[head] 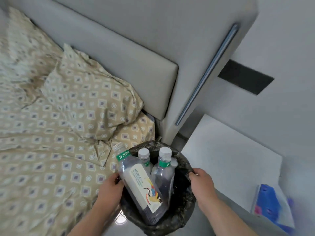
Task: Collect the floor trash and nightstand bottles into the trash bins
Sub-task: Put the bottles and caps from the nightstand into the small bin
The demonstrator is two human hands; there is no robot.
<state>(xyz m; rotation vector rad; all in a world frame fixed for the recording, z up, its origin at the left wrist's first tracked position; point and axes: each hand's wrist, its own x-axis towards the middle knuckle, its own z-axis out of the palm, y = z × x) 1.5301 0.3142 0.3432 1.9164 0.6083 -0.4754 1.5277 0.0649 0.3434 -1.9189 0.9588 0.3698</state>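
Observation:
A round trash bin (185, 217) lined with a black bag sits low in the middle of the head view, between the bed and a white nightstand (230, 160). Inside stand several clear plastic bottles: a large uncapped one with a crane picture on its label (139, 183) leans over the left rim, and two white-capped ones (164, 166) stand behind it. My left hand (110, 188) grips the bin's left rim beside the large bottle. My right hand (201, 181) grips the right rim and the bag.
A bed with a beige patterned cover (51, 133) and pillow (88, 92) fills the left. A grey padded headboard (129, 57) stands behind. A blue and white tissue pack (271, 208) lies on the nightstand's near right corner. Grey floor shows below the bin.

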